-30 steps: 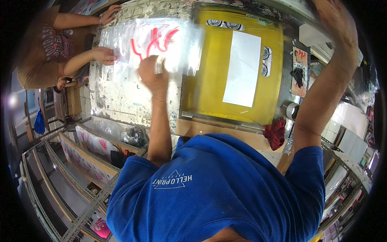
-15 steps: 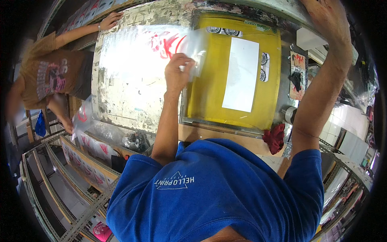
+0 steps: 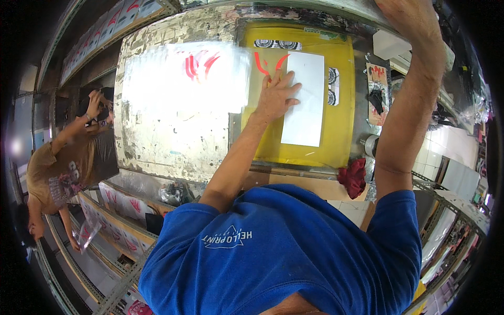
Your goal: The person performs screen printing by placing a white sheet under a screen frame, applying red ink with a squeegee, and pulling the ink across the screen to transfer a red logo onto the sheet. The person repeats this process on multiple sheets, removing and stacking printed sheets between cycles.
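My left hand [image 3: 275,100] is spread with its fingers apart, holding nothing. It lies over the left edge of a white rectangular paper [image 3: 307,118] on a yellow panel [image 3: 262,144]. Bold red strokes [image 3: 260,64] show beside its fingertips, seemingly on clear film whose edges I cannot make out. To the left, a shiny see-through sheet [image 3: 157,79] with a red print [image 3: 199,65] covers part of a paint-stained white board [image 3: 173,142]. My right hand [image 3: 407,16] reaches to the far upper right; its fingers are cut off by the picture's edge.
A co-worker in a brown shirt [image 3: 68,168] stands at the left, holding a small clear sheet [image 3: 90,231]. Racks with printed sheets [image 3: 121,231] run along the lower left. A dark red cloth [image 3: 353,178] hangs at the near right. Beyond the panel lies a red-stained board [image 3: 378,94].
My left hand has gone from a pinch on the clear sheet's edge to spread fingers farther right, over the white paper. Red strokes now show there. The co-worker has shifted nearer.
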The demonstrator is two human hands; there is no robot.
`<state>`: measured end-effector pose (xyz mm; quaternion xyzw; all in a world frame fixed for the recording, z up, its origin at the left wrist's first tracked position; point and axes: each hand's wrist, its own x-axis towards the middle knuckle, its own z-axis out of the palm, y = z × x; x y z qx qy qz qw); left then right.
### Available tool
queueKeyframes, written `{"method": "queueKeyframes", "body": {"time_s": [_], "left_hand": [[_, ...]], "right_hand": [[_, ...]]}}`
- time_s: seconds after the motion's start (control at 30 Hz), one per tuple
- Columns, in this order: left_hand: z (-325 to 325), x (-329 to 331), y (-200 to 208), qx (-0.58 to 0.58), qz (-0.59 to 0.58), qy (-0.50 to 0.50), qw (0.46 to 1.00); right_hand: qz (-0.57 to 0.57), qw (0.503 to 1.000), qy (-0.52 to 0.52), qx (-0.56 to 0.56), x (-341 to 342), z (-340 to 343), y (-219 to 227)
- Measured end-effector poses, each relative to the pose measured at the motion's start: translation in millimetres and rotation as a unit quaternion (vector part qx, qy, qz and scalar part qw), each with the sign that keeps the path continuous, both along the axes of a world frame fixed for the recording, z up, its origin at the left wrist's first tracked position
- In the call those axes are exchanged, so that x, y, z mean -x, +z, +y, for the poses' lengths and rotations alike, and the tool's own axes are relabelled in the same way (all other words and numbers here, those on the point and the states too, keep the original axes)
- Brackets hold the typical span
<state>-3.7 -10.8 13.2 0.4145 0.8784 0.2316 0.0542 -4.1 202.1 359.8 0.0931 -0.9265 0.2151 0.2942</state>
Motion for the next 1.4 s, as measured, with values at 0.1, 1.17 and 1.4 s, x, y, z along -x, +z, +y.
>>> {"method": "queueKeyframes", "body": {"time_s": [0.1,1.17,1.4], "left_hand": [[6.4,-1.3,-1.4,-0.027,0.012,-0.021,0.999],[-45.5,-26.1,129.0,-0.667,-0.187,0.152,0.705],[-108.1,-88.2,32.9,-0.431,-0.251,0.267,0.825]], "right_hand": [[-0.002,0.999,-0.036,-0.018,8.6,12.1,-8.3],[-0.021,0.999,-0.020,-0.045,-66.7,-26.0,-85.2],[-0.127,0.991,-0.028,0.012,-114.1,-57.3,-190.9]]}}
